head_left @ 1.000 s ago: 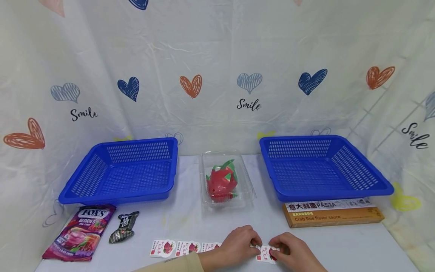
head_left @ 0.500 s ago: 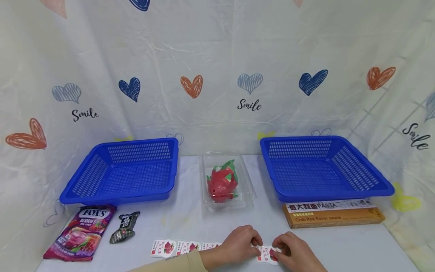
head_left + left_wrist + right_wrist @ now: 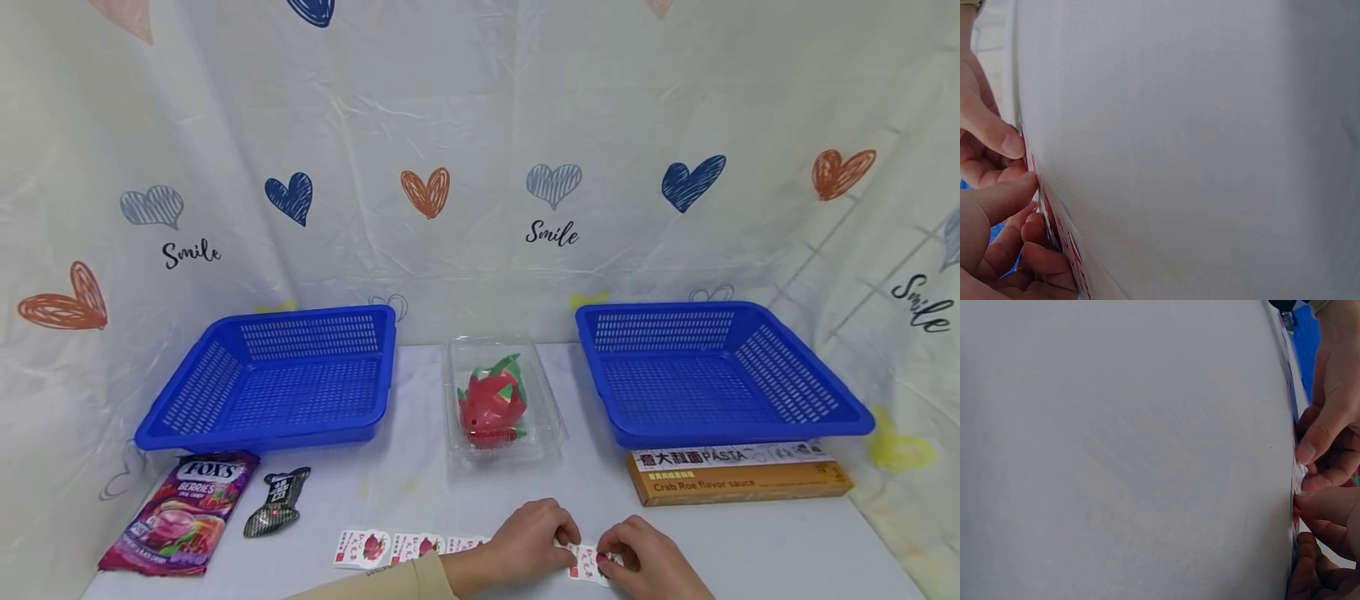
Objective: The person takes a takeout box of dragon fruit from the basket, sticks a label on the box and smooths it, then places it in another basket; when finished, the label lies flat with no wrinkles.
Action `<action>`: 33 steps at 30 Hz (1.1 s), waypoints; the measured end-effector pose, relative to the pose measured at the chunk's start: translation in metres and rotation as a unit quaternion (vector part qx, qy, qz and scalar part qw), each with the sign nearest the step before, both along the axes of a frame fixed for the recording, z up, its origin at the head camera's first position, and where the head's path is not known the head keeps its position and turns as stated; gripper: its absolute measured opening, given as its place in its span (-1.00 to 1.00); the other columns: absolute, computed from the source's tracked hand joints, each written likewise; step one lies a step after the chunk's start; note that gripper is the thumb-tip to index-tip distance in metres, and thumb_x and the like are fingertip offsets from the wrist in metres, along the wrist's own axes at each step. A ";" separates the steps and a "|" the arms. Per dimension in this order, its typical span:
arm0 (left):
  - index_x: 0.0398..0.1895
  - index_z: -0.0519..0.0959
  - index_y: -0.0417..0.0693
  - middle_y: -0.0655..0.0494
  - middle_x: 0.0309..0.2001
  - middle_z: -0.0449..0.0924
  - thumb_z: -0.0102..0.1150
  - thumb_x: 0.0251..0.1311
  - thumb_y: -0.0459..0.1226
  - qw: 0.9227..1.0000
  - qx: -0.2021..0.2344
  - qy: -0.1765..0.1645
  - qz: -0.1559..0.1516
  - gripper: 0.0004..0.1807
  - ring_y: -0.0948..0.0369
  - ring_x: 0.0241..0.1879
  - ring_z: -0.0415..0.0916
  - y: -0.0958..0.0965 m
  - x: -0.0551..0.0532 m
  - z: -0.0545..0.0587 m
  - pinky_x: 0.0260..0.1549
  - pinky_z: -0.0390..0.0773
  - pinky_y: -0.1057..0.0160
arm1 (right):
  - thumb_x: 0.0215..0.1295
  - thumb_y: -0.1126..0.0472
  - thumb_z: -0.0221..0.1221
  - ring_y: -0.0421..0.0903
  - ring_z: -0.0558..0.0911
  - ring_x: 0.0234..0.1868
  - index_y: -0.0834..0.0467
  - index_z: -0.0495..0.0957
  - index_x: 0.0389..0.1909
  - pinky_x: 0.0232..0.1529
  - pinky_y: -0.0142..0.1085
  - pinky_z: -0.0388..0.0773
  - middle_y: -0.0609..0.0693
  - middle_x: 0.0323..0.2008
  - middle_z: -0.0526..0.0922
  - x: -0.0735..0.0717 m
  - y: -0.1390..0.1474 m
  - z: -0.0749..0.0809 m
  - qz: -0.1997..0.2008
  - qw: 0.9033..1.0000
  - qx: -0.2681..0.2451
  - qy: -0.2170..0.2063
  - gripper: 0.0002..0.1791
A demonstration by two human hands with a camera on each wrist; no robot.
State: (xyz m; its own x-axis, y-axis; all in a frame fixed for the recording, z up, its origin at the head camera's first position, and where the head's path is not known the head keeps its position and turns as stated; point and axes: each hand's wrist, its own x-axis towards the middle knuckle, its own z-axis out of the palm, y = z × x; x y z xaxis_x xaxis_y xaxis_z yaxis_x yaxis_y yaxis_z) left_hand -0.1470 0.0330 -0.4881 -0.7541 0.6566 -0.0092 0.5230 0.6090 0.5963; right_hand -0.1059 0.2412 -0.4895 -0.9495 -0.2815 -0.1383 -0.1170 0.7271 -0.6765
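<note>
A small white label [image 3: 584, 564] with a red dragon fruit picture lies on the table between my hands. My left hand [image 3: 531, 540] pinches its left edge between thumb and index finger. At its right edge, my right hand [image 3: 651, 558] pinches with thumb and curled fingers, covering part of the picture. In the left wrist view, both thumbs meet close together at the label strip low over the cloth. Left of my left hand lie more matching labels [image 3: 363, 548] in a row, partly hidden by the forearm and sleeve [image 3: 390, 581].
A clear plastic box [image 3: 546, 392] holds a dragon fruit [image 3: 492, 404] behind the hands. Blue baskets stand at back left [image 3: 300, 392] and back right [image 3: 667, 392]. A pasta box [image 3: 742, 483], a candy bag [image 3: 180, 517] and a dark wrapped packet [image 3: 276, 502] lie in front of them.
The whole head view has drifted very slightly. My right hand has shifted a touch at the label's right edge; both hands keep their hold.
</note>
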 end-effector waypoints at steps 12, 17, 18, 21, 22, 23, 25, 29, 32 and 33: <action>-0.37 0.70 0.05 0.41 -0.52 0.40 0.48 -0.01 -0.27 1.000 -0.006 -0.021 0.006 -0.86 0.56 -0.47 0.26 0.001 -0.001 -0.001 -0.40 0.32 0.54 | 0.12 0.13 0.39 -0.37 0.32 -0.43 0.09 0.63 -0.19 -0.44 -0.43 0.36 -0.12 -0.36 0.39 0.003 -0.001 0.000 0.027 0.999 -0.002 0.027 -0.75; -0.37 0.70 0.05 0.41 -0.51 0.40 0.48 -0.01 -0.28 1.000 -0.001 -0.012 -0.001 -0.86 0.57 -0.46 0.27 0.000 -0.002 -0.002 -0.39 0.32 0.55 | 0.13 0.17 0.38 -0.36 0.33 -0.42 0.01 0.60 -0.38 -0.42 -0.42 0.35 -0.12 -0.36 0.40 0.004 -0.002 0.000 0.027 0.999 -0.007 0.022 -0.88; -0.36 0.70 0.04 0.40 -0.51 0.40 0.48 -0.01 -0.28 1.000 0.000 -0.013 -0.004 -0.86 0.57 -0.46 0.27 0.000 -0.002 -0.001 -0.39 0.32 0.55 | 0.13 0.17 0.38 -0.36 0.33 -0.41 0.01 0.60 -0.38 -0.42 -0.42 0.35 -0.12 -0.36 0.40 0.004 -0.002 0.000 0.028 0.999 -0.007 0.023 -0.87; -0.35 0.69 0.03 0.39 -0.50 0.41 0.48 -0.01 -0.29 1.000 0.004 -0.019 -0.016 -0.84 0.56 -0.45 0.28 -0.003 -0.003 -0.001 -0.37 0.34 0.55 | 0.12 0.15 0.39 -0.37 0.33 -0.42 0.06 0.60 -0.28 -0.42 -0.42 0.37 -0.11 -0.36 0.41 0.005 -0.003 0.000 0.026 0.999 -0.003 0.021 -0.81; -0.34 0.69 0.01 0.38 -0.49 0.41 0.49 -0.01 -0.29 1.000 0.007 -0.022 -0.021 -0.83 0.56 -0.45 0.28 -0.003 -0.003 -0.001 -0.37 0.34 0.55 | 0.12 0.14 0.39 -0.37 0.33 -0.41 0.07 0.60 -0.23 -0.42 -0.42 0.37 -0.11 -0.36 0.41 0.005 -0.003 0.000 0.027 0.999 0.000 0.025 -0.77; -0.33 0.68 0.01 0.37 -0.49 0.42 0.49 -0.01 -0.29 0.999 0.008 -0.025 -0.024 -0.83 0.56 -0.44 0.28 -0.004 -0.004 -0.001 -0.37 0.34 0.55 | 0.12 0.13 0.39 -0.37 0.33 -0.41 0.08 0.60 -0.19 -0.42 -0.42 0.37 -0.12 -0.35 0.41 0.005 -0.002 0.001 0.028 0.999 0.004 0.028 -0.74; -0.32 0.68 -0.01 0.36 -0.48 0.41 0.49 -0.01 -0.30 0.999 0.013 -0.031 -0.030 -0.81 0.55 -0.44 0.28 -0.006 -0.005 -0.001 -0.37 0.35 0.56 | 0.12 0.13 0.39 -0.37 0.33 -0.41 0.07 0.61 -0.15 -0.41 -0.42 0.37 -0.13 -0.35 0.41 0.006 -0.002 0.001 0.030 0.999 0.009 0.037 -0.72; -0.30 0.67 -0.04 0.35 -0.48 0.41 0.48 0.01 -0.32 0.998 0.019 -0.051 -0.033 -0.81 0.54 -0.45 0.28 -0.007 -0.008 0.002 -0.37 0.36 0.56 | 0.16 0.16 0.36 -0.37 0.34 -0.39 -0.04 0.61 -0.30 -0.39 -0.41 0.37 -0.16 -0.34 0.41 0.007 -0.002 0.003 0.035 0.998 0.008 0.049 -0.87; -0.30 0.66 -0.05 0.33 -0.49 0.40 0.47 0.01 -0.35 0.996 0.021 -0.075 -0.031 -0.81 0.52 -0.45 0.29 -0.008 -0.008 0.003 -0.38 0.36 0.55 | 0.16 0.18 0.36 -0.37 0.35 -0.38 -0.08 0.59 -0.37 -0.37 -0.40 0.39 -0.17 -0.33 0.42 0.008 -0.003 0.004 0.038 0.998 0.004 0.045 -0.88; -0.30 0.66 -0.05 0.33 -0.49 0.40 0.47 0.01 -0.36 0.996 0.021 -0.080 -0.032 -0.81 0.51 -0.45 0.29 -0.007 -0.008 0.004 -0.38 0.37 0.54 | 0.16 0.18 0.36 -0.36 0.36 -0.37 -0.07 0.60 -0.35 -0.36 -0.40 0.39 -0.16 -0.33 0.42 0.008 -0.003 0.004 0.036 0.999 0.005 0.038 -0.87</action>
State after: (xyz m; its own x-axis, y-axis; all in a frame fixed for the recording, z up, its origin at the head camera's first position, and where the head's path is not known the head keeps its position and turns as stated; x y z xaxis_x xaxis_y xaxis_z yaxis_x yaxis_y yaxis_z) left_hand -0.1553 0.0256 -0.4845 -0.7019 0.7056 -0.0975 0.4564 0.5506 0.6989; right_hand -0.0975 0.2382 -0.4855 -0.9346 -0.3486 -0.0709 -0.2196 0.7222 -0.6559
